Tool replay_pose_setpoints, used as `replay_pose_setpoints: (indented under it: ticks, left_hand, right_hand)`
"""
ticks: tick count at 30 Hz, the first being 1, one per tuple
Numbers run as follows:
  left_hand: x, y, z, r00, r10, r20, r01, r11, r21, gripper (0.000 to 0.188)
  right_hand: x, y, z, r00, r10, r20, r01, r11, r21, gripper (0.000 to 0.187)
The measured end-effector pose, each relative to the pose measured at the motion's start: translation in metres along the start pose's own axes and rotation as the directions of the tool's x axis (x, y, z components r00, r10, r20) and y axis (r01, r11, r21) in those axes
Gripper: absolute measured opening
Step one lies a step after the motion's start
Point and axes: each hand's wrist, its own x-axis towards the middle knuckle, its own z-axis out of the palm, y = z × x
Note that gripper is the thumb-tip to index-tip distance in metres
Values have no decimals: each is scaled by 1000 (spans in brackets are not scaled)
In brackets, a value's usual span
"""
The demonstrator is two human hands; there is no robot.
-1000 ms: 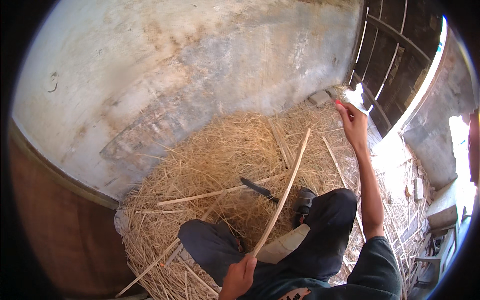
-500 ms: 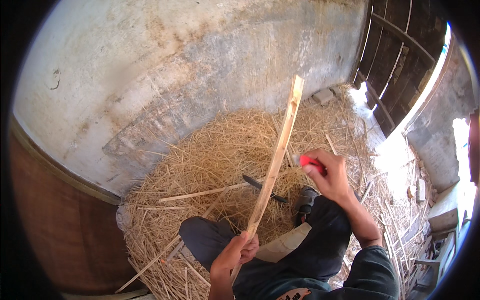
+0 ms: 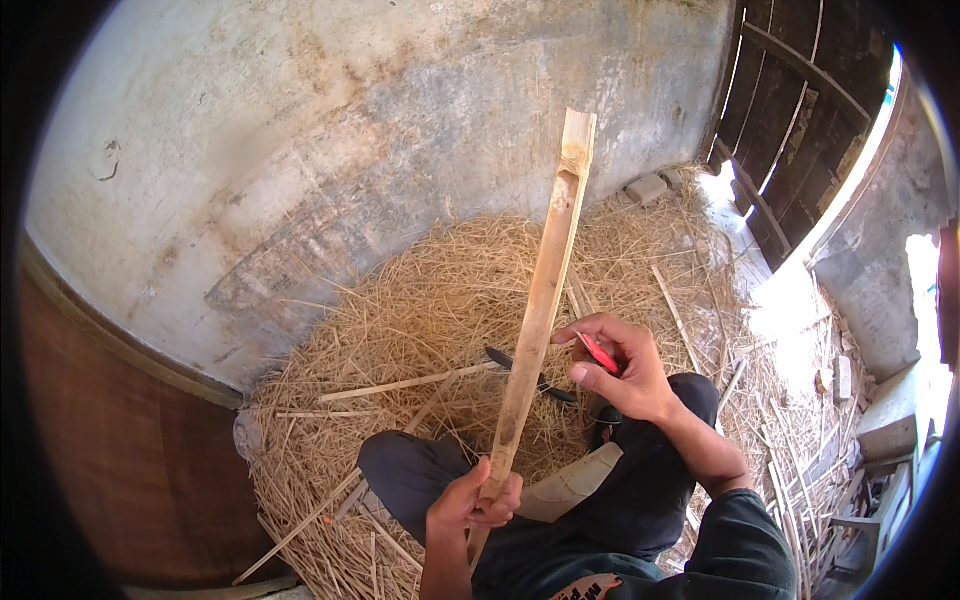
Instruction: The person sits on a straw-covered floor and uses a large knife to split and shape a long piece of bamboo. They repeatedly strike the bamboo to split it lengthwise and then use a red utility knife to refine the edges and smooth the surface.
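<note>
My left hand [image 3: 475, 503] is closed round the lower part of a long split bamboo strip [image 3: 540, 310]. The strip stands tilted up and away from me, its hollow inner face and a node near the top showing. In my right hand [image 3: 625, 370], beside the strip's middle, is a small red tool [image 3: 598, 352]; its kind is not clear because my fingers cover much of it. Behind the strip a dark knife [image 3: 499, 357] lies on the straw, partly hidden by the bamboo.
Straw-like shavings [image 3: 400, 300] and loose thin strips [image 3: 400, 385] cover the floor round my crossed legs [image 3: 640, 480]. A stained wall [image 3: 300, 150] rises ahead. Bricks [image 3: 647, 189] lie by its foot, near a dark plank door [image 3: 790, 120]. Brown board [image 3: 110, 430] stands at left.
The bamboo strip has turned in my left hand, so its hollow side now shows, and its top has risen slightly. My right hand has moved left and nearer, closer to the strip.
</note>
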Motion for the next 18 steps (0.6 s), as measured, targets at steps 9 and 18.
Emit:
replay_pose_setpoints:
  ticks: [9,18]
  left_hand:
    - [7,7,11,1000,-10,-18,11,1000,26,78]
    - [14,11,23,983,-70,-168,93,987,133,87]
  right_hand:
    - [2,1,3,993,110,40,-114,985,129,38]
    - [5,8,3,997,82,5,-82,988,130,30]
